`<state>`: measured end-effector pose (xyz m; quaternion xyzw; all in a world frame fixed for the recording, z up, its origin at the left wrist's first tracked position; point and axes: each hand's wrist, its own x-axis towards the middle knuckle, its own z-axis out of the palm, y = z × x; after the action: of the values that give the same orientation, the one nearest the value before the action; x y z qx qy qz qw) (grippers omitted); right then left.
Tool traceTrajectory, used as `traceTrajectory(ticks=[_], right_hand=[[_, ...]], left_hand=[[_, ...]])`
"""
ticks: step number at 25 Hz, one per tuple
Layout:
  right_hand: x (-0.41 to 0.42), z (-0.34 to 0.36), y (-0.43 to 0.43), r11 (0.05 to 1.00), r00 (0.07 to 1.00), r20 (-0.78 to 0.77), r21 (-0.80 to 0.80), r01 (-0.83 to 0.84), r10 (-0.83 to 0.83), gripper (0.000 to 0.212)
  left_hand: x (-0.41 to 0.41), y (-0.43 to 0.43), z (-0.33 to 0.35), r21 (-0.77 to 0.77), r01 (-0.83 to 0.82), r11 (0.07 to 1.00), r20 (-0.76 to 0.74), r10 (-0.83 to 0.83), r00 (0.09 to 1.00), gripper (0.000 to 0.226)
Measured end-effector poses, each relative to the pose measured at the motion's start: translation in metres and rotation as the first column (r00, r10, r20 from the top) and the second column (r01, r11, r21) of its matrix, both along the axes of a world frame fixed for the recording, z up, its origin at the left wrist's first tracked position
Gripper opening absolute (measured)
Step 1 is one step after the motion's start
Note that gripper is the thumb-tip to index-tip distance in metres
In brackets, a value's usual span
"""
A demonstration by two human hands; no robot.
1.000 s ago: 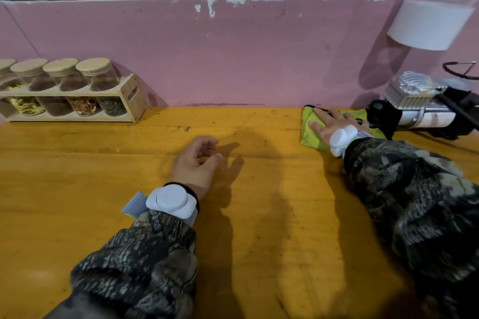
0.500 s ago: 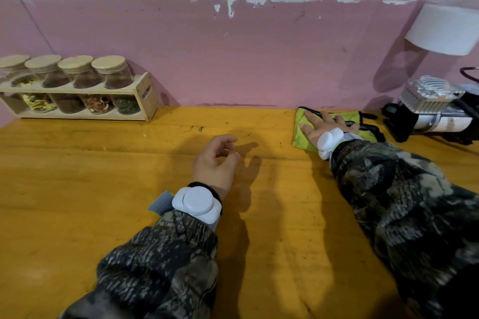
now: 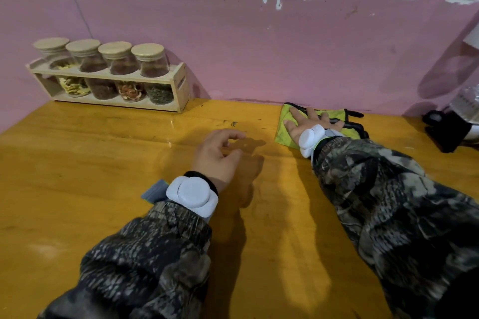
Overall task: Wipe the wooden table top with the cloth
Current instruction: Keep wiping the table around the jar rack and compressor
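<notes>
The yellow-green cloth (image 3: 283, 129) with a black trim lies flat on the wooden table top (image 3: 98, 163), close to the pink back wall. My right hand (image 3: 307, 122) is spread palm-down on the cloth and presses it to the wood. My left hand (image 3: 217, 155) rests near the table's middle, left of the cloth, with its fingers loosely curled and nothing in it. Both wrists carry a white band over camouflage sleeves. Small dark specks (image 3: 233, 124) mark the wood just left of the cloth.
A wooden rack (image 3: 178, 90) with several cork-lidded glass jars stands at the back left against the wall. A black and silver machine (image 3: 449, 129) sits at the back right edge of view. The pink wall (image 3: 259, 54) bounds the far side.
My right hand has slid the cloth to the left along the back wall, away from the machine. The left hand has barely moved.
</notes>
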<state>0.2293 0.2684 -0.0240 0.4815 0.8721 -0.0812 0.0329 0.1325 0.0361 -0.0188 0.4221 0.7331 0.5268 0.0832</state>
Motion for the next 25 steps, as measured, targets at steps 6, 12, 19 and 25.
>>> traceTrajectory(ticks=[6,12,19,25], right_hand=[[-0.062,0.000,-0.047,0.995,0.995,-0.021,0.015,-0.099,0.099,0.064],[-0.120,-0.003,-0.085,0.982,0.984,0.003,0.062,-0.180,0.180,0.062],[-0.184,-0.001,-0.120,0.977,0.981,0.030,0.093,-0.192,0.190,0.061],[-0.208,-0.004,-0.128,0.972,0.981,0.031,0.134,-0.191,0.189,0.059]], left_hand=[[-0.070,-0.048,-0.001,-0.124,-0.139,0.983,-0.255,0.103,0.961,0.026],[-0.086,-0.062,-0.007,-0.082,-0.300,0.950,0.101,0.307,0.946,0.018],[-0.092,-0.061,-0.007,0.063,-0.348,0.935,0.330,0.310,0.892,0.009],[-0.098,-0.061,-0.012,0.060,-0.387,0.920,0.421,0.328,0.846,0.011]])
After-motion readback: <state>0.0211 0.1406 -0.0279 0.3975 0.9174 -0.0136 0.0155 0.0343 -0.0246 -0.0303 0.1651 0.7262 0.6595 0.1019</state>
